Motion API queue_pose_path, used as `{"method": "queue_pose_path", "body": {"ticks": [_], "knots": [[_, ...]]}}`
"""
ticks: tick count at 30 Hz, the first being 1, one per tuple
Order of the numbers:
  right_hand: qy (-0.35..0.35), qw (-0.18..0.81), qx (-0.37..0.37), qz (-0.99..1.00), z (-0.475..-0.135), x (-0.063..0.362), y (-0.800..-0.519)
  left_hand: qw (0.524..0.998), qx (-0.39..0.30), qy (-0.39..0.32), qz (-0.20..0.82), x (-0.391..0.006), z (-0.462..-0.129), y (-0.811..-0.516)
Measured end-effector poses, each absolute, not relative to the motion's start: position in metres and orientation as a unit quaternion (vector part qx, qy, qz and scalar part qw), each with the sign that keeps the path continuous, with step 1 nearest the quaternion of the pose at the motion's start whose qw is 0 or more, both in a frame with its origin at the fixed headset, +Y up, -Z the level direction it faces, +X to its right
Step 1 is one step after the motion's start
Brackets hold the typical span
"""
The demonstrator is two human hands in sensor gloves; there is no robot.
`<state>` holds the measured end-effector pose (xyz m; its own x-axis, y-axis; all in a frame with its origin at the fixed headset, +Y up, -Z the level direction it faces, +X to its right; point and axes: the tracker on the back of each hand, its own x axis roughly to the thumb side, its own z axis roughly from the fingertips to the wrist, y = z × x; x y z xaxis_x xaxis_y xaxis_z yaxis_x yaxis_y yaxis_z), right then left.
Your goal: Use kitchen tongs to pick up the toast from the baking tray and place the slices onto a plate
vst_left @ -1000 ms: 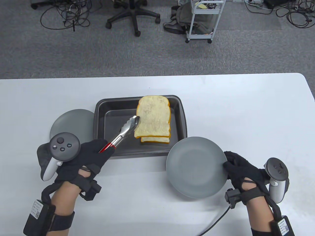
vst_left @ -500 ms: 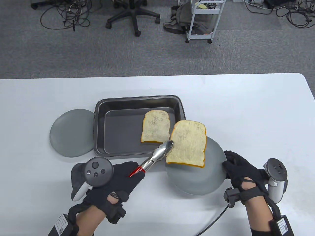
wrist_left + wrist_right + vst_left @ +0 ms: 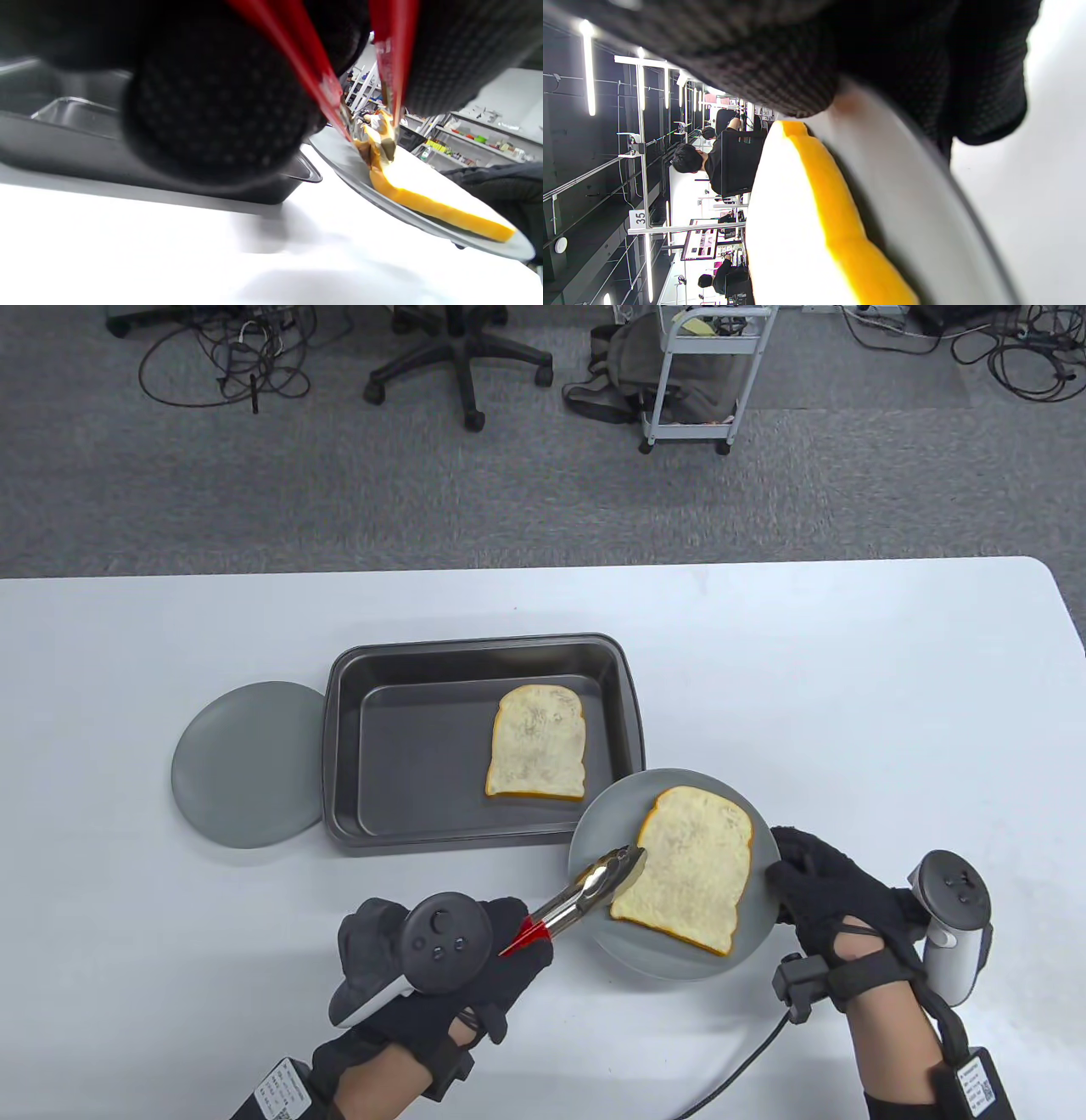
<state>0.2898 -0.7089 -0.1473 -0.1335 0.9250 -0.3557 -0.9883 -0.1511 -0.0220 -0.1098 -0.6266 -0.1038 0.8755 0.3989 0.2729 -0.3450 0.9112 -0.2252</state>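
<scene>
Table scene with two gloved hands. The left hand (image 3: 458, 959) grasps the red handles of the kitchen tongs (image 3: 585, 891), fingers curled round them; the steel tips extend up and to the right of that hand and pinch the near-left edge of a toast slice (image 3: 689, 867). In the left wrist view the two red tong arms (image 3: 314, 72) converge on the orange crust of this slice (image 3: 424, 190), which lies on the plate.

The slice rests on the grey plate (image 3: 607, 823), just ahead and to the right of the left hand. The right hand (image 3: 836, 895) holds this plate at its right rim, fingers curled over the edge (the right wrist view shows gloved fingers (image 3: 925, 63) lapped over the grey rim (image 3: 925, 203) with the slice's crust (image 3: 835, 212) beside them). In the left wrist view the plate is tilted, its left rim raised off the table (image 3: 848, 661).

A second toast slice (image 3: 538, 741) lies flat in the right half of the dark baking tray (image 3: 407, 746), ahead of the left hand and well apart from the tongs. The plate's far edge overlaps the tray's near-right corner. Another grey plate (image 3: 246, 763) sits against the tray's left side, far forward and left of the left hand (it carries nothing).
</scene>
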Motion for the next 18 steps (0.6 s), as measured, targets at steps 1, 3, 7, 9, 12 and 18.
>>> {"method": "queue_pose_path", "body": {"ticks": [1,3,7,9,12,18], "knots": [[0.11,0.642,-0.144,0.745,-0.147,0.29,-0.709,0.965,-0.082,-0.159,0.189,-0.107,-0.103,-0.626],[0.11,0.641,-0.143,0.746,-0.147,0.29,-0.708,0.967,-0.084,-0.161,0.181,-0.105,-0.103,-0.626],[0.108,0.643,-0.142,0.745,-0.147,0.29,-0.708,0.967,-0.087,-0.157,0.183,-0.106,-0.105,-0.628],[0.107,0.645,-0.142,0.743,-0.148,0.291,-0.708,0.968,-0.079,-0.154,0.184,-0.108,-0.105,-0.628],[0.11,0.642,-0.142,0.745,-0.148,0.291,-0.708,0.964,-0.066,-0.145,0.214,-0.114,-0.109,-0.625],[0.114,0.64,-0.138,0.747,-0.148,0.291,-0.709,0.958,-0.045,-0.087,0.271,-0.145,-0.134,-0.61]]}}
